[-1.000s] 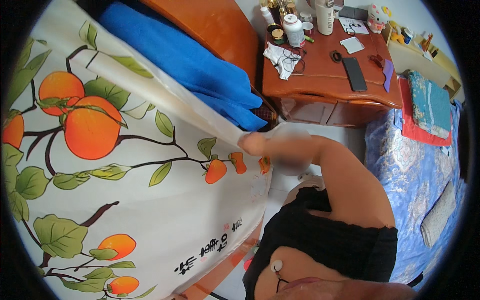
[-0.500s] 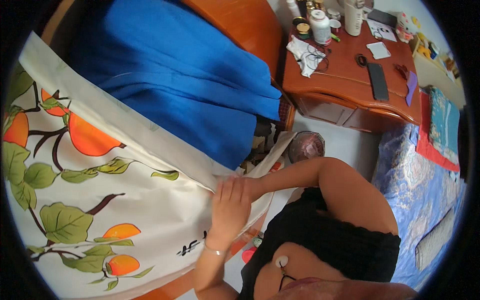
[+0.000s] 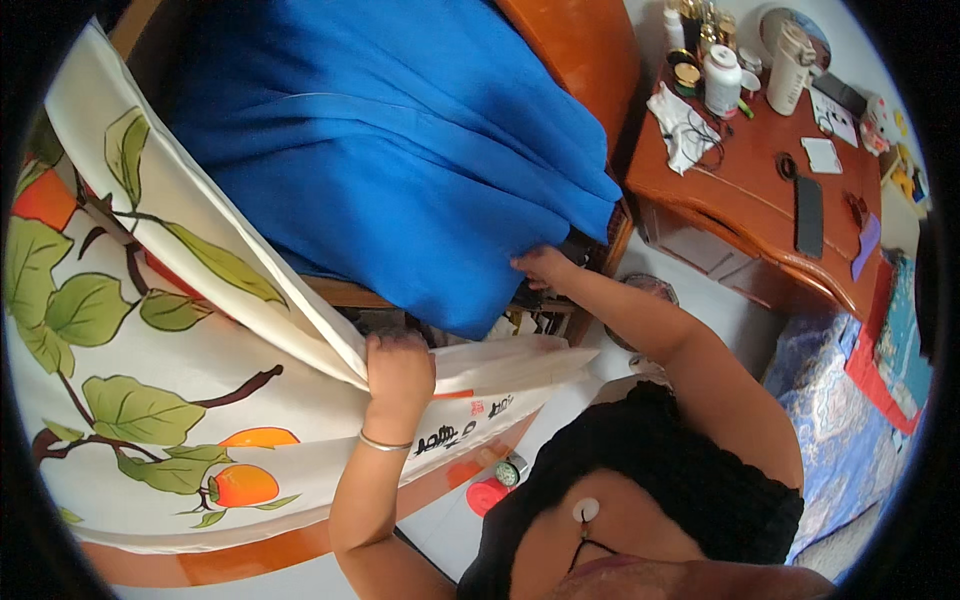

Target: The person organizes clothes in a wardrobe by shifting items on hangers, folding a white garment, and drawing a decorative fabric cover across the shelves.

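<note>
My left hand [image 3: 402, 374], with a bangle on the wrist, is closed on the upper edge of a large white cloth [image 3: 330, 460] printed with orange persimmons, leaves and branches. The cloth hangs in folds across the left side, its edge bunched at my fingers. Further up and to the right, my right hand [image 3: 546, 267] pinches the lower right part of a blue cloth [image 3: 430, 170]. That blue cloth lies spread and wrinkled behind the white one. Beneath it, a wooden ledge and some shelved things partly show; most of what it covers is hidden.
At upper right stands a reddish-brown cabinet [image 3: 740, 215] carrying bottles, a tumbler [image 3: 790, 70], a phone [image 3: 809, 217] and a crumpled white cloth [image 3: 682, 130]. A bin [image 3: 650, 290] sits beside it. A blue patterned bed [image 3: 825, 400] is at right. A red round object [image 3: 487, 496] lies on the floor.
My right hand has left the white cloth's edge beside my left hand and moved up right to the blue cloth. My left hand shifted slightly left, gripping the white cloth. The view shifted.
</note>
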{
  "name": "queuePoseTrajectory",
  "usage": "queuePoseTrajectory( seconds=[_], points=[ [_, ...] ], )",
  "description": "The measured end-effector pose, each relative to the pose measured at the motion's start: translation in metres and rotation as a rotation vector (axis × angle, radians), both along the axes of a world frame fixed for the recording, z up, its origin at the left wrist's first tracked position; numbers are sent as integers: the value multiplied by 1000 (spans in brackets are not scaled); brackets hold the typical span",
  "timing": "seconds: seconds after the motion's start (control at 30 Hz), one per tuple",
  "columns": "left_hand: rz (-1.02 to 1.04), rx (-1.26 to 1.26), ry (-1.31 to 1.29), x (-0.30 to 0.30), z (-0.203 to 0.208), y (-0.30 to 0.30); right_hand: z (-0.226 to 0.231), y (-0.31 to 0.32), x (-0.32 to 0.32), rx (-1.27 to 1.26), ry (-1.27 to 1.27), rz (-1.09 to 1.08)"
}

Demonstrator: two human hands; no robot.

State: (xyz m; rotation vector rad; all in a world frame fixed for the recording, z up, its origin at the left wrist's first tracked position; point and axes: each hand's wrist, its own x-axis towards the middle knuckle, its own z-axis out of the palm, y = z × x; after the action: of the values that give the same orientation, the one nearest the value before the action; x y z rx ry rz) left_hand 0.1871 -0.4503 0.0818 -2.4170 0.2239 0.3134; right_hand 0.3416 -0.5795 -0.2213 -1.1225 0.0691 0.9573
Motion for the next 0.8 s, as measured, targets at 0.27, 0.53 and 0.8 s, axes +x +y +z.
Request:
queuePoseTrajectory(
  seconds=[0.27, 0.53, 0.8],
  points=[
    [183, -14, -122, -29, 11, 34, 57, 24, -27, 640, 467, 23],
    [44, -129, -239, -38, 15, 69, 198, -30, 64, 528, 53, -102],
    [-72, -179, -320, -35, 10, 97, 343, -164, 203, 862, -380, -741]
  ],
)
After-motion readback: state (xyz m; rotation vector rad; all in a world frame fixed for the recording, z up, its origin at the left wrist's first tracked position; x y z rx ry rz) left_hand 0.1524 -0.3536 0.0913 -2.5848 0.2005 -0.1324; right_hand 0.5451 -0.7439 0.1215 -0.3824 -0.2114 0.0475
